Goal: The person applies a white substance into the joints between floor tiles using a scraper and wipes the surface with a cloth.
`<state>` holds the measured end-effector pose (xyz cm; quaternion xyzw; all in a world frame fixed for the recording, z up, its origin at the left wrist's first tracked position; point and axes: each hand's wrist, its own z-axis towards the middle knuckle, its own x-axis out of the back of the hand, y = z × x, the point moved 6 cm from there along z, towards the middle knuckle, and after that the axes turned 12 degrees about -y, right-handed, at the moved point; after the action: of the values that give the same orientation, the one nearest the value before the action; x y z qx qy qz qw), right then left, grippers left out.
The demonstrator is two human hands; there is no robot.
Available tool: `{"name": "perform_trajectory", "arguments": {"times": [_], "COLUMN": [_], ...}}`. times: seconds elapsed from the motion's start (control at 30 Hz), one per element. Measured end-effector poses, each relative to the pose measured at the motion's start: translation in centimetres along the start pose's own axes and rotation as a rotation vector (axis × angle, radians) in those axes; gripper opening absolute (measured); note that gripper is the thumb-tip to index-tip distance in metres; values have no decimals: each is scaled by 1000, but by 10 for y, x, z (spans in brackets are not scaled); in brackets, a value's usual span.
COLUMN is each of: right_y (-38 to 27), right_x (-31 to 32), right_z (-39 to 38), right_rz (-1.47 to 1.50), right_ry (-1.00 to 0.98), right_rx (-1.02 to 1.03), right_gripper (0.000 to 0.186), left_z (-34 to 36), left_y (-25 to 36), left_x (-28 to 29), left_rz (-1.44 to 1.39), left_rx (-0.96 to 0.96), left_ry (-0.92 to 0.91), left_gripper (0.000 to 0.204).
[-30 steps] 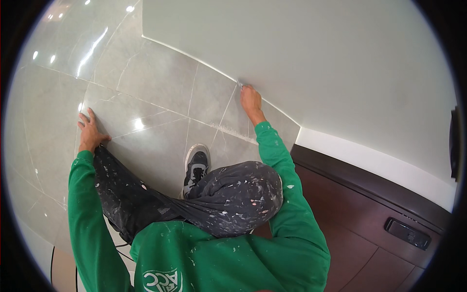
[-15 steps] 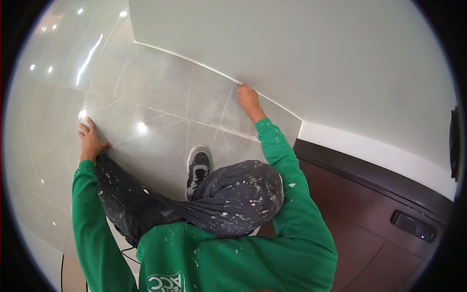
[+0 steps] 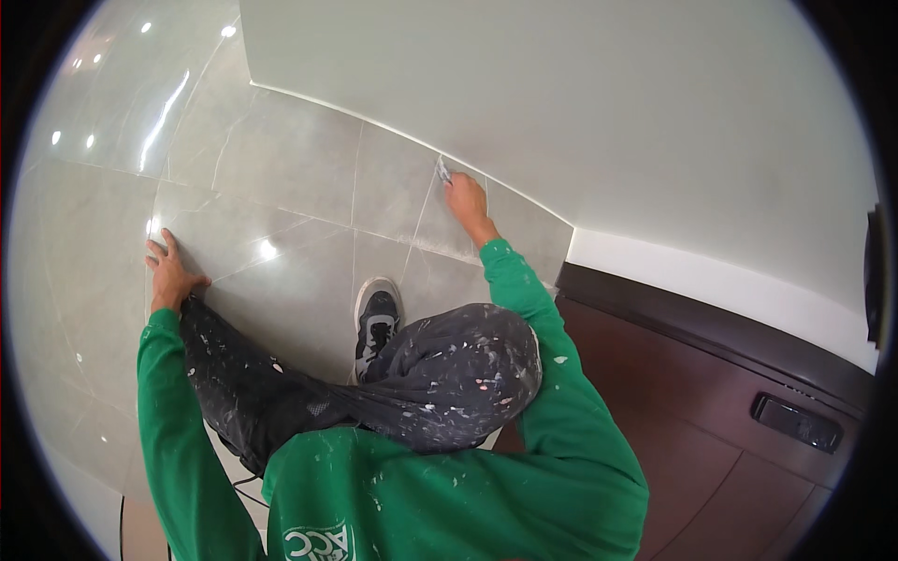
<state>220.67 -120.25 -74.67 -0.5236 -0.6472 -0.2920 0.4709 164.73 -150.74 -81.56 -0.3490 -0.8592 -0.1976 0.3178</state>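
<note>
The right hand [image 3: 468,199] was closed around a small pale tool [image 3: 442,169], fingers bunched so that only its whitish-grey end showed. Measured from the middle of the view, that hand lay at twelve o'clock, palm turned away, and the tool pointed out past the fingers toward eleven. The tool's tip was just beside the white seam [image 3: 402,134] where the grey wall [image 3: 608,112] met the floor; whether the two touched could not be told.

The left hand [image 3: 171,278] was at nine o'clock, fingers spread wide, with no object visible in it. It was beside the bent left knee, over glossy grey tiles [image 3: 281,150], though whether it pressed on them was unclear.

Both arms wore a green sweatshirt [image 3: 412,496] flecked with pale spots, and the dark trousers [image 3: 458,374] carried many more. A dark shoe [image 3: 379,323] with a light rim stood flat at eight o'clock, between the knees. The wall filled one to two o'clock, a white strip [image 3: 711,292] ran along three, and a brown panel [image 3: 645,393] bearing a black oblong fitting [image 3: 797,423] lay at four.
</note>
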Motion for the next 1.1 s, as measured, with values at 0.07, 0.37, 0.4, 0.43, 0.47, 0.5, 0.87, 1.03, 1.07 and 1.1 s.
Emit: {"name": "perform_trajectory", "arguments": {"times": [0.07, 0.37, 0.4, 0.43, 0.47, 0.5, 0.87, 1.03, 1.07, 1.1], "right_y": [2, 10, 8, 8, 9, 12, 36, 27, 27, 24], "right_x": [-4, -80, -85, -88, -90, -91, -44, -30, -29, -26], "right_z": [-6, -77, -82, -86, -86, -84, -4, 12, 12, 13], "right_rz": [76, 1275, 1302, 1320, 1330, 1344, 633, 548, 510, 531], "right_ry": [42, -1, 13, 22, 13, 37, 3, -27, -49, -36], "right_rx": [-42, -481, -466, -460, -465, -467, -261, -231, -276, -242], "right_gripper": [16, 14, 15, 16, 19, 19, 38, 39, 39, 39], "left_z": [-1, -6, -5, -6, -5, -5, -5, -5, -5, -6], "left_y": [-1, 2, 3, 3, 3, 4, -3, -4, -4, -4], "left_x": [0, 4, 4, 4, 3, 3, 0, -1, 0, 0], "left_rz": [-18, -2, 14, 18, 21, 33, 77, 78, 77, 76], "left_rx": [-10, 20, 12, 20, 29, 22, -3, 10, 3, 5], "left_ry": [-5, -37, -41, -44, -45, -45, 2, -13, -10, -12], "left_gripper": [151, 148, 148, 148, 148, 148, 147, 148, 148, 148]}}
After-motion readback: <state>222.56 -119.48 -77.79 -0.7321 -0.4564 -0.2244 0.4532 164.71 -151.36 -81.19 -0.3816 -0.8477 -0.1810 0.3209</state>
